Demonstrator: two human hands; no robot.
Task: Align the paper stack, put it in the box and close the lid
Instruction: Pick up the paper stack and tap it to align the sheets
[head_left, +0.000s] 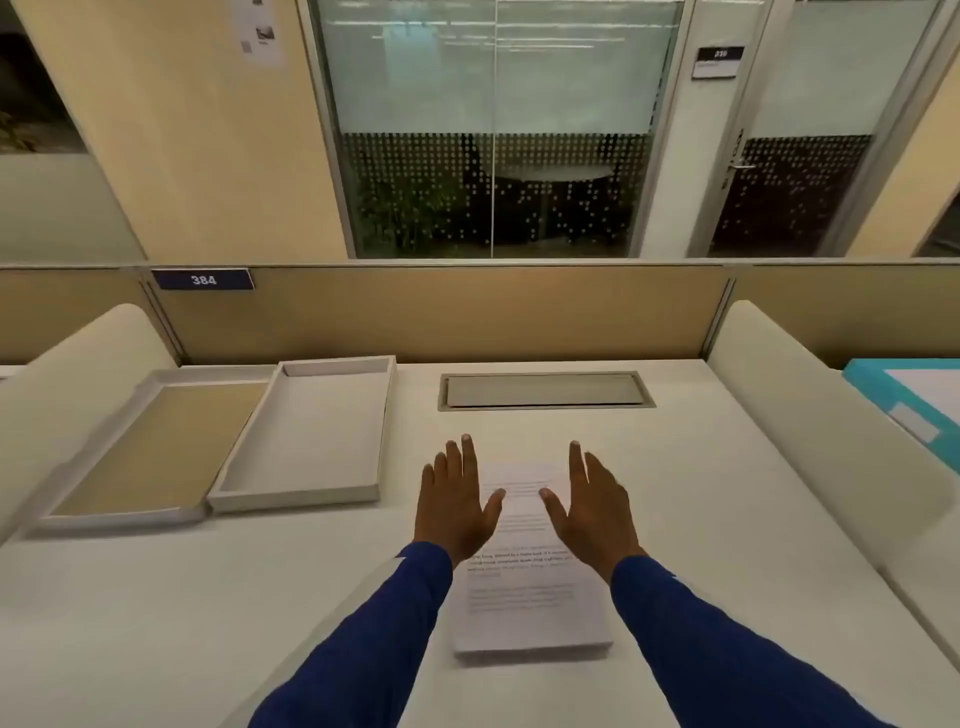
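Note:
A stack of printed white paper (527, 603) lies flat on the desk in front of me. My left hand (456, 506) hovers over its left edge and my right hand (592, 512) over its right edge, both flat with fingers spread, holding nothing. To the left of the paper an open white box (306, 488) stands empty. Its lid (130, 514), inside up with a tan lining, lies beside it further left.
A recessed grey cable hatch (545, 391) sits at the back of the white desk (208, 597). Padded cream dividers flank the desk on both sides. A teal box (904, 410) lies on the neighbouring desk at right. A tan partition closes the back.

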